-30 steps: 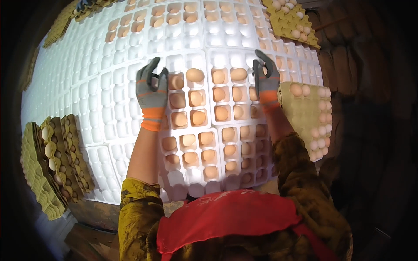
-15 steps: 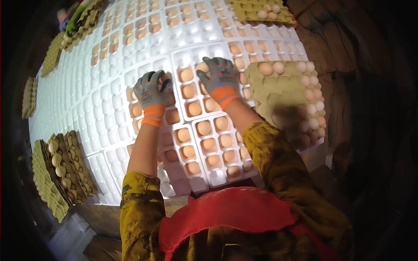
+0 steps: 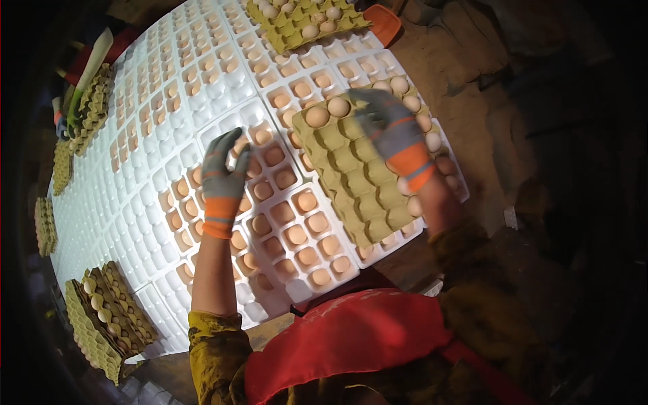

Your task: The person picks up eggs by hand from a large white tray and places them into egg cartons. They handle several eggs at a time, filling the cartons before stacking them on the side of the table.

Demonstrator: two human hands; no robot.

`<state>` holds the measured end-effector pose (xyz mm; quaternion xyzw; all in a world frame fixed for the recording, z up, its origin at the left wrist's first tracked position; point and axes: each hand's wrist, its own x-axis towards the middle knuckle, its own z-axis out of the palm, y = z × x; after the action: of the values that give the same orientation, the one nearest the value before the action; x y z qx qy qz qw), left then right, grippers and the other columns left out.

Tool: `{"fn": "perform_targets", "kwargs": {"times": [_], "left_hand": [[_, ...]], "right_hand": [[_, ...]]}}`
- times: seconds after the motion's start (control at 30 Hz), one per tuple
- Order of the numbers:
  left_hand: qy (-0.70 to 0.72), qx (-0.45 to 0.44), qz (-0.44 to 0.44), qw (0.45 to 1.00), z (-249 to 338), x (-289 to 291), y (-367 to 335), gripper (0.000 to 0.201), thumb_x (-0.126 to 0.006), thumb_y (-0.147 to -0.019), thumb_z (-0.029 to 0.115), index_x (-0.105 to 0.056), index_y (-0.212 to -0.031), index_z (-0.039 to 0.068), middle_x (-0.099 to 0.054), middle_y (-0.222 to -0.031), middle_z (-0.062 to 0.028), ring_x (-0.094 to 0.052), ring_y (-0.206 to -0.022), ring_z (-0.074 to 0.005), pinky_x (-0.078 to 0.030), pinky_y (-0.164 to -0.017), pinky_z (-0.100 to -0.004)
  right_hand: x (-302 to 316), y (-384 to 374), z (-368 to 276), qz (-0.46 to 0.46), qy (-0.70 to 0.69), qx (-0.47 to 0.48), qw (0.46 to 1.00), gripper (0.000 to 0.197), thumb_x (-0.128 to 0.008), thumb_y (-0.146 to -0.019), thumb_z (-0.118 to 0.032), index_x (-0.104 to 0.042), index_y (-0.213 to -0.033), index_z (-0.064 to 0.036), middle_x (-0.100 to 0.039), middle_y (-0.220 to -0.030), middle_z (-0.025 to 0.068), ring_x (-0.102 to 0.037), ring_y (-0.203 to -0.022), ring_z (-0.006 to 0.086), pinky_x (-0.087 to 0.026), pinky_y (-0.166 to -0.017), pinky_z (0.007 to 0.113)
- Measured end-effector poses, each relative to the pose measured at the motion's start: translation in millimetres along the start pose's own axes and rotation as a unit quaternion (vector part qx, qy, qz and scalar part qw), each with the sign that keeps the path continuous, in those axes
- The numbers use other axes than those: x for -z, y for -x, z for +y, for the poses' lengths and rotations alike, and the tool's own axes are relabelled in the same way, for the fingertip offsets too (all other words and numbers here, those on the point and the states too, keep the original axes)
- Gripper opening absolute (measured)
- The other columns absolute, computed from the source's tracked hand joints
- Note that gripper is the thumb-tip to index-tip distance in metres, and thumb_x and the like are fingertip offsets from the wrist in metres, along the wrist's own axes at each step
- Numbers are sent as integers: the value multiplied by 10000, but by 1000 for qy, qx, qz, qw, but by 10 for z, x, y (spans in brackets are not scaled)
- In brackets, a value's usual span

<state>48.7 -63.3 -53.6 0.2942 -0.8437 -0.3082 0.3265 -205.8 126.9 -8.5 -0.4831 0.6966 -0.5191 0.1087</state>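
Note:
My left hand (image 3: 225, 169), in a grey glove with an orange cuff, is over a white foam egg tray (image 3: 302, 181). Its thumb and fingers curve around a brown egg (image 3: 241, 144) at one of the cells. To the right, my right hand (image 3: 393, 131), gloved alike and blurred, reaches across a tan pulp egg tray (image 3: 331, 169). Its fingers are stretched out close to eggs at that tray's far edge, and I see nothing held in them. Two brown eggs sit at the pulp tray's far left corner, one of them an egg (image 3: 338, 106) near my fingertips. Other eggs line its right side.
White foam trays cover the broad surface, many cells holding eggs. Another pulp tray (image 3: 310, 27) with eggs lies at the far right, beside an orange object (image 3: 383, 25). Pulp trays (image 3: 111, 310) stand on edge at the near left. Another person's gloved hand (image 3: 61, 125) shows far left.
My right hand has moved right, from the foam tray to over the pulp tray. My left hand stays at the foam tray. The view has turned, shifting the trays in the picture.

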Motion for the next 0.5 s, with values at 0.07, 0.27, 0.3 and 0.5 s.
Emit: {"fn": "perform_targets", "kwargs": {"times": [0.07,0.27,0.3,0.5], "left_hand": [[-44,-59,-31,997,402,-243,-143,414,-767,-882,131,-675,-1283,84,-660,-1259,-132,-632,-1154,-307,-498,-998,-389],[-235,-67,-160,956,744,-890,-465,545,-780,-777,133,-630,-1301,137,-669,-1189,-116,-627,-1080,-357,-519,-924,-446],[-241,-64,-160,955,733,-910,-469,545,-780,-777,133,-630,-1301,137,-669,-1189,-116,-627,-1080,-357,-519,-924,-446],[255,177,-93,946,497,-1049,-424,386,-725,-872,129,-644,-1241,49,-687,-1152,-76,-662,-1036,-212,-539,-905,-345]], "right_hand": [[600,-128,120,-10,78,-138,987,372,-658,-900,-84,-693,-1264,-151,-696,-1191,119,-692,-1014,287,-554,-888,384],[1284,-624,990,-112,174,-128,970,398,-687,-892,-198,-687,-1289,-230,-671,-1239,93,-677,-1050,310,-541,-921,375],[1238,-680,1045,-114,168,-125,971,398,-687,-892,-198,-687,-1289,-230,-671,-1239,93,-677,-1050,310,-541,-921,375],[1160,-794,1335,-222,206,-1,953,434,-731,-850,-254,-663,-1276,-217,-671,-1193,100,-643,-1110,310,-494,-1018,410]]}}
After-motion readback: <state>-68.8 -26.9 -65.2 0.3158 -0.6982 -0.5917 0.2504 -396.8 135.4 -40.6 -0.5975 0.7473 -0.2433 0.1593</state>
